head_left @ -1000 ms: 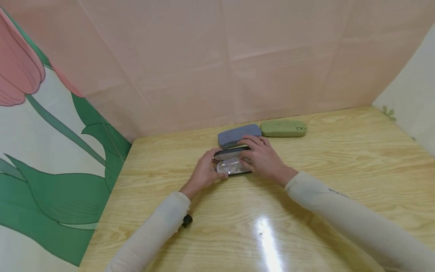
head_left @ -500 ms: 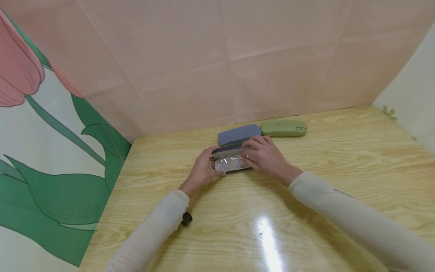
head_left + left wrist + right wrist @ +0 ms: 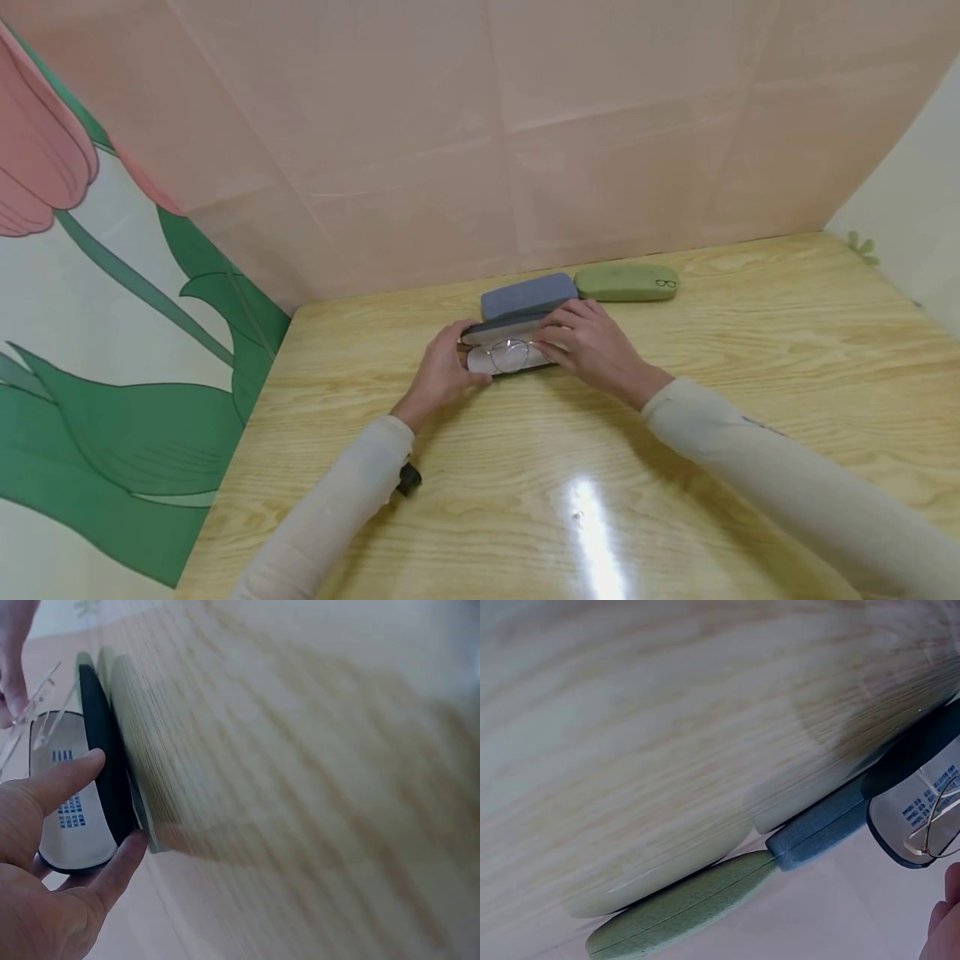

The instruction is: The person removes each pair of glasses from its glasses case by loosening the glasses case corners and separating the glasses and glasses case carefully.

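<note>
A dark eyeglass case (image 3: 501, 330) with a light lining lies open near the middle of the table. My left hand (image 3: 441, 367) grips its left end, thumb at the near edge and fingers round the far side. Wire-rimmed eyeglasses (image 3: 511, 356) are at the case's opening, and the thumb and fingers of my right hand (image 3: 596, 343) pinch them at the right side. In the left wrist view, the eyeglasses (image 3: 46, 720) stand tilted over the case's lining (image 3: 82, 844), which bears blue print. My right fingers hide part of the frame.
Touching or close behind the open case is a blue eyeglass case (image 3: 528, 293). A green eyeglass case (image 3: 626, 284) with a small glasses drawing lies end to end with it, near the pink backdrop (image 3: 420, 167). A glare spot shines on the wooden table (image 3: 480, 500).
The open case, in my left hand, has shifted slightly left and away from me. My right hand has moved slightly right, and the eyeglasses have risen a little against the lining.
</note>
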`<state>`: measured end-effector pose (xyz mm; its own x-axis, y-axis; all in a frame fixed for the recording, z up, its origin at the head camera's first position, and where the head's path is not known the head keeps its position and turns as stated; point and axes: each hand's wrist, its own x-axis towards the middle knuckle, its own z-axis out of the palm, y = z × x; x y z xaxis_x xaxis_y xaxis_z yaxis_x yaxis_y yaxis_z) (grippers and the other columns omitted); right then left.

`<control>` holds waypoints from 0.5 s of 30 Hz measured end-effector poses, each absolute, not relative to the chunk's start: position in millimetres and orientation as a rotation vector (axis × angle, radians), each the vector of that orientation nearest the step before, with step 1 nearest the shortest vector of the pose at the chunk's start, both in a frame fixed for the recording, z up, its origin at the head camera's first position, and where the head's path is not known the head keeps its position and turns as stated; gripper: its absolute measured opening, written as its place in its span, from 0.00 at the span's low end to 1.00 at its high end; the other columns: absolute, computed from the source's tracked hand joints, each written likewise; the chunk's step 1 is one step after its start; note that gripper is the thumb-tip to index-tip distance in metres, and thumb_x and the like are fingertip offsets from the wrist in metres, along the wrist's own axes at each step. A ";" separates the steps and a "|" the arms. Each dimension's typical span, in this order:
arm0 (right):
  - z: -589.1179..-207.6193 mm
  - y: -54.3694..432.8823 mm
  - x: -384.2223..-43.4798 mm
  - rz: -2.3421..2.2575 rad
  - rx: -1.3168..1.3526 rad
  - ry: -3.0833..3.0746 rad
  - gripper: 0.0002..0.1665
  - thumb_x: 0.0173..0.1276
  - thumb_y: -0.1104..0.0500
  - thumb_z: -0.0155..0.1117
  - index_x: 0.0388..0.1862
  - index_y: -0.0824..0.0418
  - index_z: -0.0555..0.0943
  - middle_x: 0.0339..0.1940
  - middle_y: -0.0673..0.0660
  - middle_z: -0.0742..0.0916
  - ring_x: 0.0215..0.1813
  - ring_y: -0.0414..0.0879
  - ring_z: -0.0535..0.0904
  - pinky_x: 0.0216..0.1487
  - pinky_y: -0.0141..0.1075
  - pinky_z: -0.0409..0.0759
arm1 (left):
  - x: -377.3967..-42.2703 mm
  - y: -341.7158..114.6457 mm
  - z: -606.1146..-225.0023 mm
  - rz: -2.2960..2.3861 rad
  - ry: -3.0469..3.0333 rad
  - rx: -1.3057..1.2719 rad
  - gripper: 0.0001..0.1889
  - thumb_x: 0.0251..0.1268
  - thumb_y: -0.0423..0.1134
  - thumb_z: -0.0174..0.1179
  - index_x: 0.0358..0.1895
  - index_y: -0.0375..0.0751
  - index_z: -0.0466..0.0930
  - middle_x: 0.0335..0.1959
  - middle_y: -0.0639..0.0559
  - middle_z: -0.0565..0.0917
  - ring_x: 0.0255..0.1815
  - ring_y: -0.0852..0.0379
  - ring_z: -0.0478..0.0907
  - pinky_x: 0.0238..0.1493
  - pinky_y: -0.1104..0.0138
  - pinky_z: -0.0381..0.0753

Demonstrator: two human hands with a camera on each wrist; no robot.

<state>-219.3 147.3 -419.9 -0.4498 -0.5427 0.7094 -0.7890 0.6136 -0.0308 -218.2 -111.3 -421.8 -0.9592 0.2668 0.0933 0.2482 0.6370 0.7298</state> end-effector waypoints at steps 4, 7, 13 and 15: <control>-419.1 146.7 -218.8 0.476 1.048 -2.155 0.06 0.60 0.55 0.75 0.36 0.55 0.89 0.37 0.50 0.89 0.43 0.50 0.80 0.42 0.42 0.73 | -218.3 -112.5 -421.0 1.246 2.827 0.445 0.46 0.41 0.28 0.80 0.69 0.44 0.68 0.59 0.43 0.76 0.55 0.46 0.82 0.53 0.60 0.85; -418.3 146.2 -218.0 0.480 1.052 -2.147 0.07 0.59 0.56 0.75 0.36 0.55 0.89 0.37 0.51 0.89 0.43 0.50 0.80 0.42 0.42 0.74 | -217.9 -113.0 -420.9 1.246 2.829 0.446 0.46 0.41 0.28 0.80 0.69 0.44 0.68 0.59 0.43 0.77 0.55 0.46 0.81 0.52 0.60 0.85; -417.4 145.1 -216.8 0.501 1.048 -2.128 0.08 0.57 0.57 0.76 0.36 0.55 0.89 0.36 0.50 0.89 0.42 0.49 0.80 0.42 0.42 0.73 | -219.5 -113.7 -421.1 1.244 2.825 0.418 0.46 0.41 0.27 0.80 0.69 0.45 0.68 0.59 0.43 0.76 0.55 0.46 0.81 0.54 0.60 0.84; -417.2 143.9 -216.2 0.511 1.055 -2.115 0.07 0.56 0.57 0.77 0.34 0.55 0.89 0.35 0.50 0.89 0.42 0.49 0.79 0.42 0.42 0.74 | -220.4 -114.4 -420.9 1.240 2.823 0.389 0.47 0.42 0.27 0.80 0.70 0.46 0.68 0.60 0.44 0.76 0.55 0.47 0.81 0.54 0.60 0.84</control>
<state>-216.2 143.9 -417.2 -0.4165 -0.5275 0.7405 -0.8076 0.5888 -0.0348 -220.4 -114.4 -420.9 -0.9680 0.2412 0.0689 0.2139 0.6503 0.7289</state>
